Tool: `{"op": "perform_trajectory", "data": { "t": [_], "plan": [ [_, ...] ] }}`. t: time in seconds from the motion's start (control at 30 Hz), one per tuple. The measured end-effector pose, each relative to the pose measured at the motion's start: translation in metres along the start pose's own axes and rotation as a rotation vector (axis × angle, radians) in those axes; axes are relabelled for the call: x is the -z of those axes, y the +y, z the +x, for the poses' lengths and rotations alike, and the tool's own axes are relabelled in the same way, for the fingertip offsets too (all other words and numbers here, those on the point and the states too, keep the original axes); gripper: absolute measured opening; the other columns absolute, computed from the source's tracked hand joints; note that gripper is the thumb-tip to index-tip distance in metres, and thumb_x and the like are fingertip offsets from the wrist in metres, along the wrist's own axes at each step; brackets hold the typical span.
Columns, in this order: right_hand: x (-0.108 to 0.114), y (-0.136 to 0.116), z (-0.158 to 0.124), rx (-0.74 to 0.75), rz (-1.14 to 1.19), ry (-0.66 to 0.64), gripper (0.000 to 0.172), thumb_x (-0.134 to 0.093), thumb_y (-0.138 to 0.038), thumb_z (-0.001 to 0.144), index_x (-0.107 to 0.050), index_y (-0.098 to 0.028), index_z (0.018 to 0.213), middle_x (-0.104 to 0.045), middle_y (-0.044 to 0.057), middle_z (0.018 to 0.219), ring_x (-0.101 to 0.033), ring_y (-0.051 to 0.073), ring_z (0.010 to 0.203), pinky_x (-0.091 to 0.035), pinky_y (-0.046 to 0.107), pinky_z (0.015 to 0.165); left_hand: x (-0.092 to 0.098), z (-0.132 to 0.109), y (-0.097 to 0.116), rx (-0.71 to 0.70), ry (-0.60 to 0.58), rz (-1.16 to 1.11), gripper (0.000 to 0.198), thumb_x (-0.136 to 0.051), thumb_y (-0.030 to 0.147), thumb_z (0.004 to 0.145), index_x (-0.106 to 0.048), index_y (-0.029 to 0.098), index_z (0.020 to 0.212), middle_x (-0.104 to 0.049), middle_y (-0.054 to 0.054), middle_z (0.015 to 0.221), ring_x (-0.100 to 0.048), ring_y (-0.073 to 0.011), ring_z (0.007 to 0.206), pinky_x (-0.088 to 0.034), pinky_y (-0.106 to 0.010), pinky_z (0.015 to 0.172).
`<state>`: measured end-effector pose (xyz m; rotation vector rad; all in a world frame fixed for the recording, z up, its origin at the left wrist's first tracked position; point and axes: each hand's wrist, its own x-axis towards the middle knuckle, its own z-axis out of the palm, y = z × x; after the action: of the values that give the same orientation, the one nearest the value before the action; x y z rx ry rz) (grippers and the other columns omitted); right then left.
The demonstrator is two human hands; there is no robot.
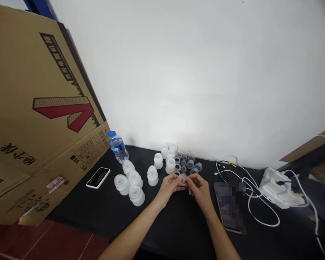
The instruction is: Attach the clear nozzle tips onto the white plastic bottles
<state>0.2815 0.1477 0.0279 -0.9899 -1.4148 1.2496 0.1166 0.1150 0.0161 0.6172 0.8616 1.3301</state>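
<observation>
Forearms (137, 229) extend over black table (180, 225), left hand (168, 189) and right hand (200, 190) pinching clear plastic piece (183, 180) between them. White containers (137, 196) left of left hand; clear cups (190, 165) just beyond right hand; dark-screened device (228, 207) to its right.

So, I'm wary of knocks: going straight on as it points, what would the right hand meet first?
Past the clear piece it holds, the right hand would likely meet the left hand first, though depth is unclear.
</observation>
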Motion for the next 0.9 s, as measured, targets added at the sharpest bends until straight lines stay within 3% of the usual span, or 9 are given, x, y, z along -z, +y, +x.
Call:
{"op": "perform_trajectory", "data": {
  "t": [0.27,0.4,0.63,0.9],
  "plan": [
    [-0.0012,0.0027,-0.0042,0.072,-0.095,-0.032,0.041,-0.080,-0.062,0.093,-0.074,-0.022,0.095,-0.072,0.002,0.079,-0.056,0.013,0.054,-0.045,0.024,0.045,0.0002,0.0005,0.0010,0.016,0.019,-0.018,0.054,-0.100,0.054,0.074,-0.076,0.011,0.096,-0.082,-0.012,0.092,-0.081,-0.0243,0.085,-0.066,-0.042,0.090],
    [0.0011,0.0066,-0.0039,0.194,-0.289,-0.043,0.033,-0.083,-0.051,0.092,-0.078,-0.022,0.106,-0.075,0.003,0.084,-0.057,0.015,0.059,-0.048,0.027,0.054,0.0012,0.0015,-0.0011,0.010,0.024,-0.007,0.056,-0.099,0.056,0.074,-0.076,0.012,0.100,-0.083,-0.012,0.091,-0.081,-0.0238,0.081,-0.066,-0.040,0.086],
    [0.0007,0.0035,-0.0024,0.367,-0.553,-0.043,0.023,-0.067,-0.037,0.102,-0.083,-0.024,0.113,-0.066,0.004,0.090,-0.057,0.016,0.062,-0.050,0.029,0.058,0.0005,-0.0013,0.0012,-0.019,-0.017,0.055,0.060,-0.093,0.064,0.078,-0.076,0.012,0.103,-0.084,-0.012,0.092,-0.081,-0.0236,0.079,-0.066,-0.036,0.080],
    [0.0057,0.0067,0.0006,0.419,-0.533,0.047,0.020,-0.069,-0.034,0.103,-0.085,-0.023,0.109,-0.065,0.004,0.090,-0.056,0.015,0.062,-0.048,0.027,0.056,0.0016,0.0005,0.0024,-0.035,-0.039,0.026,0.058,-0.093,0.062,0.080,-0.076,0.011,0.102,-0.083,-0.013,0.099,-0.081,-0.0255,0.087,-0.066,-0.038,0.084]
  ]
}}
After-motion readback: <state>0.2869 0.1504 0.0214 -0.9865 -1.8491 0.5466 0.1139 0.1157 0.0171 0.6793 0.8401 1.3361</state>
